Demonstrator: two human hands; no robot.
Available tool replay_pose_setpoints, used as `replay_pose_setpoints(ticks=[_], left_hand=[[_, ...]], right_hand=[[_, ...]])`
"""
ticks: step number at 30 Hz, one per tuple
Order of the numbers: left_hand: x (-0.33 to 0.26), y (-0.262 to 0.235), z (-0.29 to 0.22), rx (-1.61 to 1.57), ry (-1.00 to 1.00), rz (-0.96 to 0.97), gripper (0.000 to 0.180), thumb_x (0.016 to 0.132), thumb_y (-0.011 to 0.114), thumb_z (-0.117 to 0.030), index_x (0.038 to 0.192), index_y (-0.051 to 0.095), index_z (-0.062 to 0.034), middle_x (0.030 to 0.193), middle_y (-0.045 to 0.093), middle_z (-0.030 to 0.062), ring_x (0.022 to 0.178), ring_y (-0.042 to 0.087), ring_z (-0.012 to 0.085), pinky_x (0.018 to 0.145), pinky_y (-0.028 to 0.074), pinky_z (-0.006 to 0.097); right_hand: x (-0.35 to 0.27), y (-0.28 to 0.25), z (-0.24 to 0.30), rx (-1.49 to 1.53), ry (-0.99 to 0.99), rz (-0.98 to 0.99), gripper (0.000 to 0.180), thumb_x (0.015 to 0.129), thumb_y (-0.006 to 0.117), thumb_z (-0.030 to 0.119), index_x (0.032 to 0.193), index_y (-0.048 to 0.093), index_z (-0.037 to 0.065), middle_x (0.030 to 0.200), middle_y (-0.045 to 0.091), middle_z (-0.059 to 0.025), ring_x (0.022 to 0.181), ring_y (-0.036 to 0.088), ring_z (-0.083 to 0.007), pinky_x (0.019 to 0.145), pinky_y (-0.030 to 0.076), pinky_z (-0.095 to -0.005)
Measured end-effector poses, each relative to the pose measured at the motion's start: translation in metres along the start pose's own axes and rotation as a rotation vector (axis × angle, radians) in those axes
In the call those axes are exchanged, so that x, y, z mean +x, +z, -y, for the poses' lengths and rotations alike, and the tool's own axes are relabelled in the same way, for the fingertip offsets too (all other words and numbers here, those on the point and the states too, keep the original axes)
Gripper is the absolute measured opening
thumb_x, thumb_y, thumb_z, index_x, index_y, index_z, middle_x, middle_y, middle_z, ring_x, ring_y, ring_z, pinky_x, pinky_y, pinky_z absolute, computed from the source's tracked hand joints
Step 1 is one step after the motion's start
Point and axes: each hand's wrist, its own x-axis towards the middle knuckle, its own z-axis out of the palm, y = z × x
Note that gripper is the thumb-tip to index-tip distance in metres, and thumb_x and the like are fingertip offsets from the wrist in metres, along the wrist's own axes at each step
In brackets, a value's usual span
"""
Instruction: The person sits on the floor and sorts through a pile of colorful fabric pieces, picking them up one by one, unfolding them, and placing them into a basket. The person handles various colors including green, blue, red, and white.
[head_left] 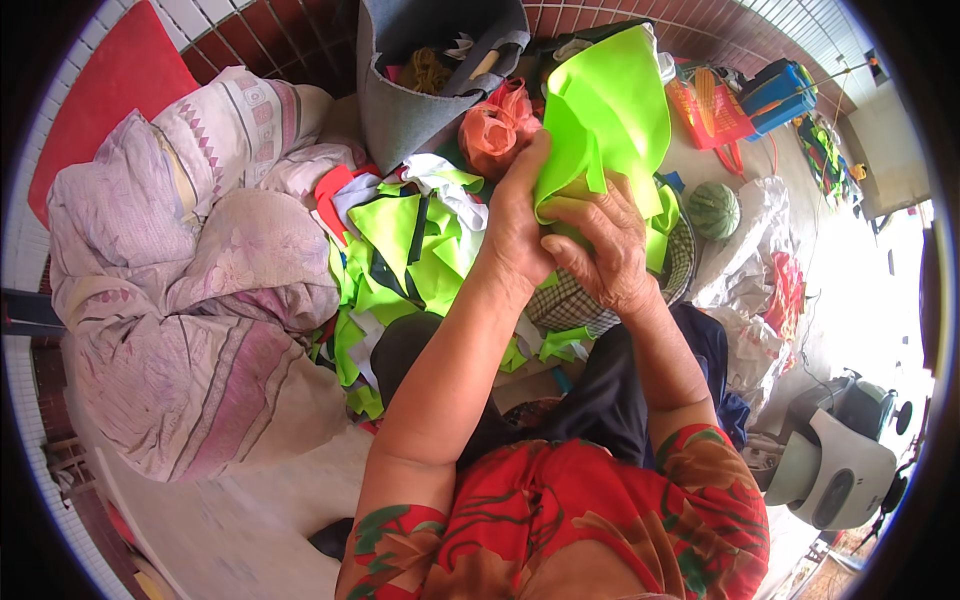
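Both my hands are raised in front of me on a large piece of lime green fabric (pixel 612 105). My left hand (pixel 518 215) is closed on its left edge, the thumb side up. At the fabric's lower edge, my right hand (pixel 603 240) grips with bent fingers; the fingertips are partly hidden. The cloth stands up and folds over above my hands. Below it sits a dark-and-white checked container (pixel 575 303) with more green cloth in it. Just left of my forearms lies a heap of lime green, white, red and black fabric scraps (pixel 390 250).
Bulky bundles of pale patterned cloth (pixel 200 270) fill the left. A grey felt bin (pixel 400 120) and an orange plastic bag (pixel 497 125) stand ahead. Rightward are a striped green melon (pixel 715 210), white plastic sheeting (pixel 745 260), a blue box (pixel 778 97) and a grey-white appliance (pixel 845 470).
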Motion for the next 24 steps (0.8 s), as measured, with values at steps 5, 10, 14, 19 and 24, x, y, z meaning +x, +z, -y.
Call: replay_pose_setpoints(ticks=[5, 10, 14, 19, 24], left_hand=[[0.005, 0.017, 0.008, 0.089, 0.061, -0.140, 0.052, 0.096, 0.034, -0.048, 0.123, 0.049, -0.0070, 0.115, 0.056, 0.0082, 0.105, 0.055, 0.0216, 0.092, 0.043, 0.035], [0.002, 0.024, 0.005, 0.158, 0.095, -0.150, 0.050, 0.094, 0.037, -0.048, 0.125, 0.050, -0.0097, 0.122, 0.055, 0.0086, 0.114, 0.051, 0.0253, 0.098, 0.040, 0.041], [0.000, 0.023, 0.007, 0.199, 0.096, -0.153, 0.049, 0.094, 0.040, -0.048, 0.124, 0.050, -0.0100, 0.118, 0.057, 0.0062, 0.107, 0.056, 0.0217, 0.092, 0.045, 0.038], [-0.002, 0.014, 0.027, 0.421, 0.034, -0.287, 0.042, 0.093, 0.051, -0.038, 0.117, 0.054, -0.0035, 0.102, 0.061, 0.0059, 0.090, 0.057, 0.0123, 0.080, 0.046, 0.028], [-0.009, 0.011, 0.029, 1.010, -0.028, -0.303, 0.047, 0.089, 0.056, -0.040, 0.108, 0.055, 0.0033, 0.092, 0.059, 0.0081, 0.079, 0.054, 0.0107, 0.065, 0.046, 0.026]], right_hand=[[-0.015, 0.003, -0.008, -0.112, 0.023, -0.255, 0.032, 0.069, 0.074, 0.014, 0.097, 0.060, 0.005, 0.105, 0.059, -0.0127, 0.100, 0.054, -0.0284, 0.088, 0.039, -0.0394], [-0.017, 0.001, -0.020, -0.046, 0.399, -0.398, 0.076, 0.062, 0.082, 0.033, 0.122, 0.047, 0.003, 0.127, 0.045, -0.0176, 0.115, 0.046, -0.0306, 0.100, 0.034, -0.0408], [-0.021, 0.003, -0.022, 0.672, 0.740, -0.470, 0.076, 0.068, 0.080, 0.025, 0.129, 0.040, 0.002, 0.119, 0.052, -0.0136, 0.108, 0.051, -0.0204, 0.092, 0.041, -0.0319], [-0.050, 0.013, -0.049, 0.759, 0.822, -0.611, 0.030, 0.077, 0.070, 0.002, 0.104, 0.057, -0.001, 0.094, 0.063, -0.0080, 0.082, 0.059, -0.0139, 0.074, 0.049, -0.0252], [-0.067, -0.013, -0.095, 0.467, 0.881, -0.786, 0.021, 0.078, 0.064, -0.003, 0.099, 0.058, 0.001, 0.096, 0.064, -0.0120, 0.081, 0.062, -0.0187, 0.073, 0.053, -0.0274]])
